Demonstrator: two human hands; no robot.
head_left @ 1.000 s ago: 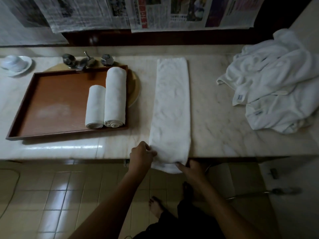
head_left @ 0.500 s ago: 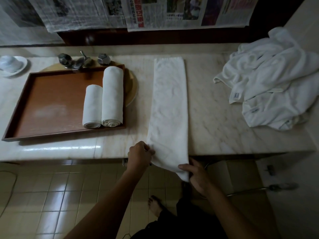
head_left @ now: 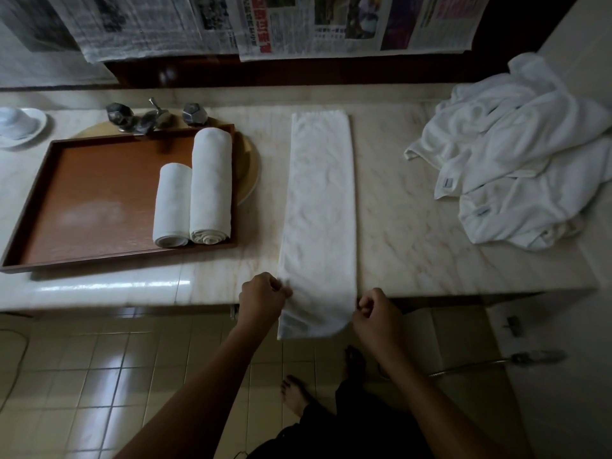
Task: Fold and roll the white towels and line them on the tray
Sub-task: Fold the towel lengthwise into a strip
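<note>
Towel strip (head_left: 319, 210) | left hand (head_left: 261, 298), right hand (head_left: 377, 311) each pinching near edge | advice: roll tight, sides kept level

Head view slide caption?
Left hand and right hand pinch the towel by its near end; short roll, long roll on tray.

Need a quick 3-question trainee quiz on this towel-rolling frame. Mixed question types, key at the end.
1. How many rolled towels lie on the tray?
2. The near end of the folded towel strip: A) rests on the tray, B) hangs over the front edge of the counter, C) is already rolled up.
3. True or false: the left hand and right hand each grip one side of the strip's near end.
Key: 1) two; 2) B; 3) true.
</note>
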